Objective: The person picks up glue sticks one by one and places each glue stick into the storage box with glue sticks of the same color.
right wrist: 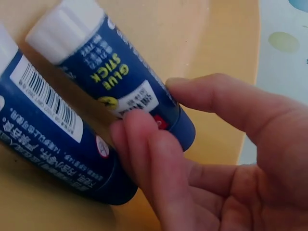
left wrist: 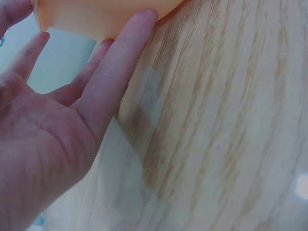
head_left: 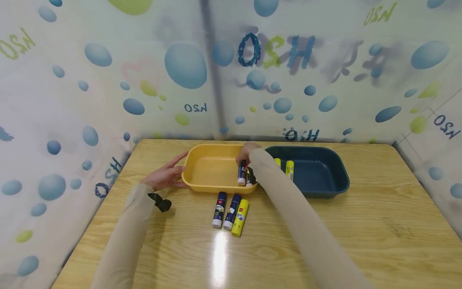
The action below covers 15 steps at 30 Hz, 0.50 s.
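My right hand reaches over the right end of a yellow plastic tray. Between thumb and fingers it pinches a navy glue stick with a white end, tilted inside the tray. A second navy glue stick lies beside it in the tray, under the fingertips in the right wrist view. My left hand rests its outstretched fingers against the left end of the yellow tray. In the left wrist view, fingertips touch the tray's outer wall.
In front of the yellow tray, two navy glue sticks and a yellow glue stick lie side by side on the wooden table. A dark blue tray to the right holds yellow glue sticks, partly behind my right sleeve. A patterned curtain stands behind.
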Each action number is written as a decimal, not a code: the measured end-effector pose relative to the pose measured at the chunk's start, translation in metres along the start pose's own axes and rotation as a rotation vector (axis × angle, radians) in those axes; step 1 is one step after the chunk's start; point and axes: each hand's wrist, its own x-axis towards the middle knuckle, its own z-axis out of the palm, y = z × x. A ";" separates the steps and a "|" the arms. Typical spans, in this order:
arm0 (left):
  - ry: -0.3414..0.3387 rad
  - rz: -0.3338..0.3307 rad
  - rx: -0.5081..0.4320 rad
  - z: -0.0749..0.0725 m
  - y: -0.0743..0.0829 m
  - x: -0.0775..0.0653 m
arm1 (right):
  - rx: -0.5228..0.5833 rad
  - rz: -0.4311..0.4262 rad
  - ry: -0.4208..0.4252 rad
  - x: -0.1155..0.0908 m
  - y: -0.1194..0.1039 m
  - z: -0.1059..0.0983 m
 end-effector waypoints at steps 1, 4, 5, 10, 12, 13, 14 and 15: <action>-0.001 -0.001 -0.004 0.000 0.000 0.000 | -0.032 -0.008 0.012 -0.003 -0.001 0.000; -0.006 0.001 -0.006 0.000 -0.001 0.001 | -0.091 -0.009 0.044 -0.010 -0.002 0.002; -0.007 0.001 -0.003 0.000 -0.001 0.001 | -0.109 -0.006 0.052 -0.012 -0.002 0.003; -0.011 0.001 0.004 0.000 -0.002 0.002 | -0.170 0.001 0.083 -0.010 -0.001 0.007; -0.010 -0.002 -0.001 -0.001 -0.002 0.002 | -0.172 -0.003 0.078 -0.008 -0.001 0.008; -0.007 -0.004 -0.004 -0.001 -0.002 0.002 | -0.170 -0.005 0.076 -0.007 0.000 0.008; -0.005 -0.004 -0.007 0.000 -0.001 0.001 | -0.169 -0.009 0.074 -0.007 -0.001 0.007; -0.004 -0.002 -0.010 0.000 -0.001 0.001 | -0.169 -0.015 0.070 -0.007 -0.001 0.007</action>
